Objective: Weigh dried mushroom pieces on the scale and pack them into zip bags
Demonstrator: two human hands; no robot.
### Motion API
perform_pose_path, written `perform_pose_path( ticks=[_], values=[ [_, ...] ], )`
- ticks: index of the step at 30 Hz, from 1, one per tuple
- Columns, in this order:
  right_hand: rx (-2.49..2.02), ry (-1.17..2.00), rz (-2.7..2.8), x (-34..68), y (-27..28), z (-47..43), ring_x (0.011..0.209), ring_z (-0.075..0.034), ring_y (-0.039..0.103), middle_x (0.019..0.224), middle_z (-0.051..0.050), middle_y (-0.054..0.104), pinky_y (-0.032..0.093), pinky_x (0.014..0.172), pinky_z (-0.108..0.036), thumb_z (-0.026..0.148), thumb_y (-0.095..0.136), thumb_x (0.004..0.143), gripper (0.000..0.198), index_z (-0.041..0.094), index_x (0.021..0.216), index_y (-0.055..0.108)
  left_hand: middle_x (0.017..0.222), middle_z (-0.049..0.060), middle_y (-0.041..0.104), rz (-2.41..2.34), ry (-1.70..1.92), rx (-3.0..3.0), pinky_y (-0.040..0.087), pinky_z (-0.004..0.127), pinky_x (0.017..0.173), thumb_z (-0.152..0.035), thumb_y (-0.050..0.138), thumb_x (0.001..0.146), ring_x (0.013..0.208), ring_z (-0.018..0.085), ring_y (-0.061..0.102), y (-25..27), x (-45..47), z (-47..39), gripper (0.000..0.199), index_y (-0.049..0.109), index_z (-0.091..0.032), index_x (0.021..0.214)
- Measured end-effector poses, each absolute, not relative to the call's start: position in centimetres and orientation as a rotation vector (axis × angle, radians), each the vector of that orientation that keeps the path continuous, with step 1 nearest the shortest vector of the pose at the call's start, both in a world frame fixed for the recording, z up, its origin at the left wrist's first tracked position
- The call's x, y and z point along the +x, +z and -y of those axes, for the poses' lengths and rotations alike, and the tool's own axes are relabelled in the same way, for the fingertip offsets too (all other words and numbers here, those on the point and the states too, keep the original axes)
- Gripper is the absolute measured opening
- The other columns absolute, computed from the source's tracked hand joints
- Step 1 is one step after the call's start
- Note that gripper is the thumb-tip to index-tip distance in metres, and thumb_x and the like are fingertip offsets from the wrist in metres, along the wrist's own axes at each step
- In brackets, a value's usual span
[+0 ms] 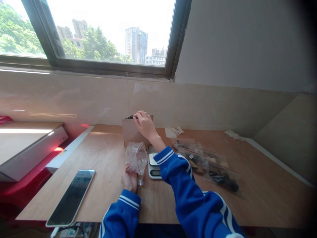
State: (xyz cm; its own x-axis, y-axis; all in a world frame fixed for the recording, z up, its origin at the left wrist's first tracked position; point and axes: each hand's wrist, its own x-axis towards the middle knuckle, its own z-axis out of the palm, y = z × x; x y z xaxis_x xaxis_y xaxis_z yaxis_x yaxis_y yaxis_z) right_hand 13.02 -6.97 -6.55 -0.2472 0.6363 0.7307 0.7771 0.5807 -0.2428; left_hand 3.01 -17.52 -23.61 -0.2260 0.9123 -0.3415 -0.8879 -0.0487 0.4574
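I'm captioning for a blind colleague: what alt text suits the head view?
A person's left hand holds a clear bag, the right hand at the top of a box. A scale, filled bags and a phone are on the table.

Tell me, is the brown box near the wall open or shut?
Open: the box shows a dark gap along its top edge, with the right hand just over it.

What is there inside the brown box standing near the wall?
The right hand is at the opening of the brown box, where a dark strip shows. The box's front and the hand cover the rest inside.
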Motion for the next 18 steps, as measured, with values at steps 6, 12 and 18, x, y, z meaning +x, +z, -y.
perform_pose_path(
  ticks=[6,12,18],
  values=[
    [-1.279,0.325,1.542,16.1,-13.3,12.7,0.098,-0.022,0.055,0.101,-0.01,0.06,0.043,0.089,-0.036,0.046,0.047,0.088,0.033,0.017,0.1,0.056,0.07,-0.002,0.059,-0.664,1.642,0.202,0.049,0.022,0.059,-0.011,0.054,0.068,0.06,0.011,0.058,-22.9,3.5,17.9,0.011,0.053,-0.019,0.075],
    [-1.226,0.935,1.563,19.1,-17.3,14.8,0.062,-0.015,0.058,0.068,-0.003,0.063,0.045,0.057,-0.025,0.062,0.042,0.084,0.05,0.017,0.073,0.06,0.062,-0.004,0.05,-0.798,1.558,0.55,0.042,0.018,0.051,-0.018,0.058,0.067,0.054,0.008,0.049,-21.6,3.4,19.5,0.009,0.05,-0.019,0.07],
    [-1.179,0.898,1.453,20.7,-15.3,15.6,0.037,-0.011,0.047,0.055,0.001,0.057,0.034,0.038,-0.022,0.067,0.037,0.084,0.052,0.02,0.07,0.054,0.057,-0.003,0.049,-0.82,1.277,0.771,0.038,0.021,0.044,-0.028,0.063,0.067,0.048,0.01,0.046,-21.1,1.4,21.7,0.014,0.054,-0.018,0.068]
  ],
)
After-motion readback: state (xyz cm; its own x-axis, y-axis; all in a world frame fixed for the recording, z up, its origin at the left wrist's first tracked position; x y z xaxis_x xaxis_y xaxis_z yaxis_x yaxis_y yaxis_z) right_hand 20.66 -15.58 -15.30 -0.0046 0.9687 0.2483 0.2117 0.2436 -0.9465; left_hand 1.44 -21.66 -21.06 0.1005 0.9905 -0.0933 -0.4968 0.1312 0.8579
